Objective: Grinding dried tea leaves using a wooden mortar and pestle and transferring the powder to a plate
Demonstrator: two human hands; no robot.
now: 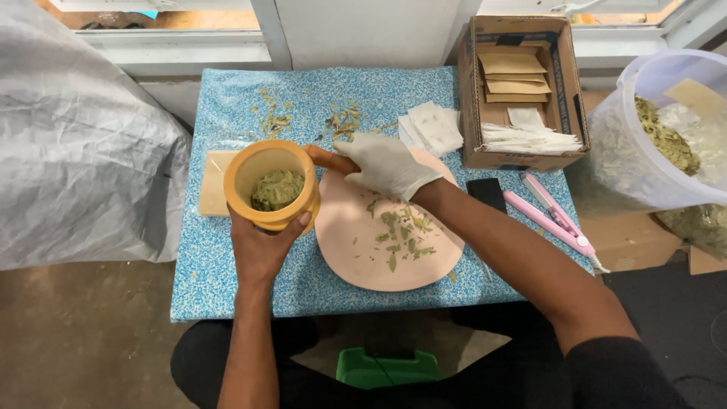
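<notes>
Near the table's front edge, the left hand point(261, 246) clamps round a yellow cup point(271, 184) of crushed leaves, tilting it over the pink plate point(356, 254) for pouring. The gloved right hand point(386, 165) rests loosely curled beside the rim. Farther back sits a cardboard box point(520, 91).

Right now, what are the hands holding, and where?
The left hand grips the yellow mortar around its near side. The gloved right hand touches its rim; what it holds is unclear.
</notes>
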